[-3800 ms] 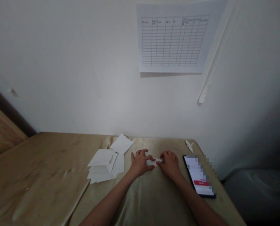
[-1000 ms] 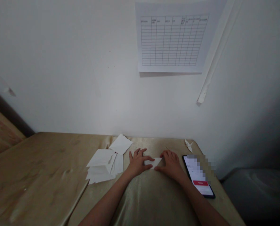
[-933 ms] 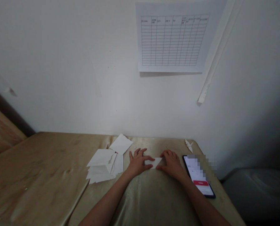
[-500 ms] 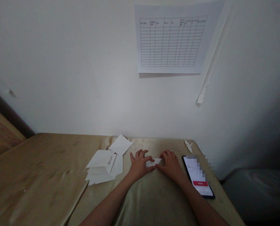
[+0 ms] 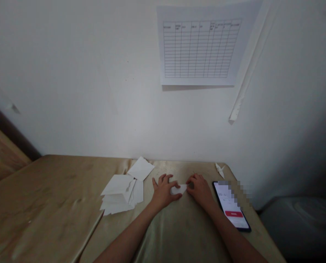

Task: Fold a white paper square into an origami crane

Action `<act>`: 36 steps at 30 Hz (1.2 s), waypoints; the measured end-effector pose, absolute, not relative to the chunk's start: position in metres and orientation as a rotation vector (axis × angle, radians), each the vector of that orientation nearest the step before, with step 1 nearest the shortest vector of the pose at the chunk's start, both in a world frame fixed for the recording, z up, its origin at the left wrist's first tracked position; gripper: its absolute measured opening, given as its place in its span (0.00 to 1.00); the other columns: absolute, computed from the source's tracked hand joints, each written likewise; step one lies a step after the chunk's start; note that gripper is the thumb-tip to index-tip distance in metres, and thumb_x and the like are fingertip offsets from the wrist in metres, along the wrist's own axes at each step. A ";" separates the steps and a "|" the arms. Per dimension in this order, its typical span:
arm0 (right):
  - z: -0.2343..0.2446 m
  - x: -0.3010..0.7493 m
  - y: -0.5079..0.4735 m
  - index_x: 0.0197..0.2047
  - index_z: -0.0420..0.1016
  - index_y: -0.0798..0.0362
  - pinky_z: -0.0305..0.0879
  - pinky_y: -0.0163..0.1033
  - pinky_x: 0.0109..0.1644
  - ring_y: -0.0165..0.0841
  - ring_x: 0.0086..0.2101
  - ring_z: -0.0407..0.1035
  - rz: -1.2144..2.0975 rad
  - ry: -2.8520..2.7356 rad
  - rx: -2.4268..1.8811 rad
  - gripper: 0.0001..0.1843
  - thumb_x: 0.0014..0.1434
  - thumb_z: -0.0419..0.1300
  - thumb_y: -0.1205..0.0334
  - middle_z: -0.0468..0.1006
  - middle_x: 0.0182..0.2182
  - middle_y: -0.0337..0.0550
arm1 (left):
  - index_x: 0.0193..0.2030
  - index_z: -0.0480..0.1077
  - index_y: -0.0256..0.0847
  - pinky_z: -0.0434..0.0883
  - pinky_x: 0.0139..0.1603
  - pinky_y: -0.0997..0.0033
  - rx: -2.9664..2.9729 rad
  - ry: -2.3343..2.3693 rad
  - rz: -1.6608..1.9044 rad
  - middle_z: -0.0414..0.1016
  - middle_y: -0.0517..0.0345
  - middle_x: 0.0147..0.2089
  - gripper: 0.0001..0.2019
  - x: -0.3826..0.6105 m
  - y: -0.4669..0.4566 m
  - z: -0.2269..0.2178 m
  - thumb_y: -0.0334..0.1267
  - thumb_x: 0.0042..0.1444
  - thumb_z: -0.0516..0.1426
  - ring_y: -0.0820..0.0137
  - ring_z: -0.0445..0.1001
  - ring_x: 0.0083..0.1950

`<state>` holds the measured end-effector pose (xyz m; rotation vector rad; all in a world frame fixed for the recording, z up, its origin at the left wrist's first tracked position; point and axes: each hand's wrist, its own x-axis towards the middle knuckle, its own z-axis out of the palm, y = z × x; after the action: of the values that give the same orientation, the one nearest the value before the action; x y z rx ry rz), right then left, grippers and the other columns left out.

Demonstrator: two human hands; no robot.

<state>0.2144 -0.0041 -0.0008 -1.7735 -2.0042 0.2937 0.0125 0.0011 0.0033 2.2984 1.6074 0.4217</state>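
The folded white paper [image 5: 182,189] lies to the left of the smartphone [image 5: 228,204], on the gold satin cloth [image 5: 56,190], with the 2 hands around it. The right hand [image 5: 199,189] is the nearer of the 2 to the smartphone, and the paper lies on that hand's far side from it, directly off the fingertips. Its thumb and index finger are drawn narrow and appear to pinch the paper's tapered corner. The left hand [image 5: 163,193], further left of the smartphone, has its fingers spread; thumb and index finger stand apart in a C, with paper showing between their tips. I cannot tell whether they grip or only steady it.

The paper's long axis runs sideways, roughly toward the smartphone's upper half, and its narrow point faces the smartphone. Its other end is partly covered by the left hand.

Just beyond the smartphone's far end sits a small folded paper bird [image 5: 220,170]. The loose white paper sheets [image 5: 115,183] lie well left of the smartphone, and the printed grid sheet [image 5: 198,51] hangs on the wall above it.
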 end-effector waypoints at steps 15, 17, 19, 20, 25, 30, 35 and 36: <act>-0.007 0.221 0.006 0.40 0.79 0.49 0.60 0.41 0.56 0.40 0.50 0.68 0.268 -1.993 -1.822 0.10 0.60 0.57 0.67 0.78 0.45 0.45 | 0.48 0.77 0.60 0.35 0.67 0.21 2.283 1.613 0.386 0.61 0.59 0.70 0.19 0.012 0.001 0.006 0.51 0.47 0.69 0.46 0.49 0.74; -0.008 0.223 0.005 0.40 0.79 0.49 0.60 0.41 0.55 0.40 0.50 0.68 0.269 -1.995 -1.802 0.10 0.61 0.56 0.67 0.78 0.45 0.46 | 0.48 0.77 0.60 0.35 0.67 0.20 2.290 1.606 0.399 0.62 0.59 0.70 0.19 0.012 0.002 0.005 0.52 0.48 0.69 0.46 0.49 0.74; -0.008 0.224 0.003 0.41 0.79 0.50 0.61 0.40 0.55 0.39 0.49 0.68 0.248 -1.993 -1.770 0.11 0.63 0.55 0.67 0.78 0.44 0.46 | 0.48 0.77 0.61 0.35 0.67 0.20 2.298 1.600 0.412 0.62 0.60 0.70 0.19 0.011 0.002 0.004 0.52 0.48 0.69 0.46 0.50 0.74; -0.008 0.223 0.002 0.41 0.79 0.50 0.61 0.40 0.56 0.39 0.50 0.68 0.240 -1.990 -1.758 0.12 0.63 0.54 0.67 0.78 0.44 0.47 | 0.48 0.77 0.61 0.35 0.67 0.20 2.301 1.599 0.417 0.62 0.60 0.70 0.18 0.011 0.002 0.003 0.52 0.48 0.69 0.46 0.50 0.74; -0.009 0.222 -0.001 0.41 0.78 0.50 0.61 0.40 0.56 0.40 0.49 0.69 0.262 -1.982 -1.747 0.14 0.65 0.51 0.68 0.78 0.45 0.47 | 0.48 0.77 0.61 0.34 0.67 0.21 2.298 1.596 0.423 0.62 0.60 0.70 0.18 0.011 0.001 0.004 0.51 0.49 0.68 0.47 0.50 0.74; -0.011 0.220 -0.001 0.43 0.77 0.51 0.60 0.42 0.56 0.41 0.50 0.68 0.227 -2.000 -1.785 0.13 0.65 0.52 0.67 0.77 0.46 0.48 | 0.47 0.77 0.63 0.33 0.67 0.21 2.285 1.586 0.405 0.62 0.62 0.70 0.15 0.007 0.003 0.006 0.49 0.52 0.67 0.47 0.49 0.74; -0.011 0.220 -0.001 0.43 0.77 0.50 0.60 0.42 0.56 0.41 0.50 0.67 0.225 -2.016 -1.787 0.10 0.64 0.55 0.64 0.76 0.46 0.48 | 0.49 0.77 0.68 0.31 0.66 0.19 2.292 1.542 0.346 0.59 0.64 0.72 0.15 -0.001 0.007 0.008 0.49 0.54 0.66 0.45 0.46 0.75; -0.011 0.221 -0.001 0.43 0.77 0.50 0.60 0.42 0.56 0.41 0.50 0.67 0.230 -2.017 -1.790 0.09 0.63 0.56 0.64 0.76 0.46 0.48 | 0.50 0.77 0.69 0.30 0.66 0.19 2.292 1.535 0.326 0.59 0.65 0.72 0.16 -0.003 0.008 0.008 0.49 0.54 0.66 0.44 0.45 0.76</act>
<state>0.2205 -0.0008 -0.0107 -1.7896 -2.0165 0.2300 -0.0026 0.0078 0.0083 2.2917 1.5353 0.3262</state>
